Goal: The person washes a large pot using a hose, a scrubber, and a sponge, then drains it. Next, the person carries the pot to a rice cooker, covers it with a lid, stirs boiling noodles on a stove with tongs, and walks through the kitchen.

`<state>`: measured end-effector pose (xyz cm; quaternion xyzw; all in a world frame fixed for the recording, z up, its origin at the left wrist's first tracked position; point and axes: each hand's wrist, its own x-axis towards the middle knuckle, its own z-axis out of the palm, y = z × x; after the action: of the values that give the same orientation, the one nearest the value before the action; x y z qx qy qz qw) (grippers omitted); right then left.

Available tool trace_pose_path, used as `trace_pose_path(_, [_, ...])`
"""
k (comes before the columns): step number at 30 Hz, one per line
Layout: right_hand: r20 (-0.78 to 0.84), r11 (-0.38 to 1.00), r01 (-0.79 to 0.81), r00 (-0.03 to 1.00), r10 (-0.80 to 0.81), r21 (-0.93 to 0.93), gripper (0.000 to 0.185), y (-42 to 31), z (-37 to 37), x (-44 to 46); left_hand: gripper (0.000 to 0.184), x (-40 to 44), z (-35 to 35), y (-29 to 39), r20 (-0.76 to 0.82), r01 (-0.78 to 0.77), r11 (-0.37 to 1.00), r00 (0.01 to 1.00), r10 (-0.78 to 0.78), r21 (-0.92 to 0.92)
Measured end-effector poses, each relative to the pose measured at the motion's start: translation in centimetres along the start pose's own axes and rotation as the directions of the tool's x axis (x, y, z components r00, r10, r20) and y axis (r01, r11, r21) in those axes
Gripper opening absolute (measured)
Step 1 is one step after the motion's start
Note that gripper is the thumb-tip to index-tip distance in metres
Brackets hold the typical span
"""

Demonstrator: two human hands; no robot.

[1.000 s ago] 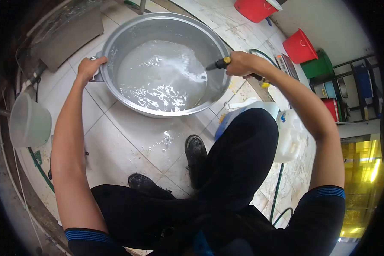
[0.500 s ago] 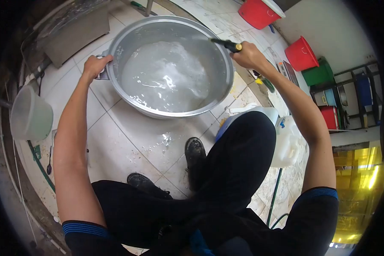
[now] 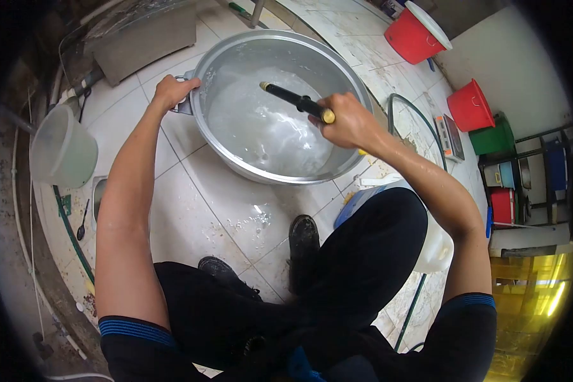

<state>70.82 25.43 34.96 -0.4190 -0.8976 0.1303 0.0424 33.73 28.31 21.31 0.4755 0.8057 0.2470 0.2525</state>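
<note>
A big grey metal pot [image 3: 328, 69] sits on the floor in front of me, with cloudy, rippling water [image 3: 248, 121] inside. My left hand [image 3: 170, 93] is closed around the handle on its left side, thumb at the rim. Over the right part of the pot, my right hand [image 3: 349, 121] grips a black hose nozzle [image 3: 293, 99] with brass-coloured ends. The nozzle's tip points left across the pot's middle, above the water. My palm hides part of the nozzle's grip.
A translucent bucket [image 3: 67, 149] stands at left. To the right are red buckets [image 3: 414, 37], a green tub [image 3: 492, 135], an orange-edged scale [image 3: 449, 139] and a black rack [image 3: 544, 162]. A white jug [image 3: 435, 251] is beside my knee. A green hose [image 3: 411, 312] crosses the wet tiles [image 3: 197, 207].
My right hand has swung the nozzle from the pot's right rim inward over the water. The left hand keeps its hold on the handle. The whole view has shifted slightly.
</note>
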Motion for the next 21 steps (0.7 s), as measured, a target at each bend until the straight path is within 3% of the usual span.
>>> trace_pose_path(5, [0.012,0.999,0.01,1.0,-0.01,0.048,0.017,-1.0,-0.3,-1.5,0.079,-0.1,-0.1,0.1,0.003,-0.015,1.0,1.0,0.015,-0.011])
trace_pose_path(8, [0.052,0.993,0.101,0.993,-0.104,0.066,0.015,-1.1,-0.2,-2.0,0.079,-0.2,0.0,0.2,-0.004,0.008,1.0,1.0,-0.009,-0.014])
trace_pose_path(10, [0.166,0.978,0.197,0.965,-0.206,0.065,0.014,-1.1,0.3,-2.5,0.079,0.1,0.1,0.1,-0.014,-0.002,1.0,1.0,0.002,0.0])
trace_pose_path(13, [0.212,0.993,0.102,0.971,-0.111,0.054,0.028,-2.0,-0.3,-2.8,0.078,-0.1,-0.1,0.0,-0.019,-0.024,1.0,1.0,0.024,0.005])
trace_pose_path(14, [0.126,0.981,0.17,0.975,-0.181,0.091,0.012,-1.7,-0.1,-2.7,0.077,-0.1,0.0,0.0,-0.014,-0.037,0.999,0.999,0.037,-0.003])
trace_pose_path(17, [0.066,0.965,0.236,0.968,-0.244,0.113,0.011,-1.4,0.3,-3.1,0.076,0.0,0.0,0.0,-0.022,-0.032,0.999,0.999,0.032,0.0])
trace_pose_path(21, [0.031,0.979,0.192,0.98,-0.195,0.065,0.011,-0.7,0.5,-3.0,0.075,-0.3,0.0,0.3,0.005,-0.01,1.0,1.0,0.01,-0.015])
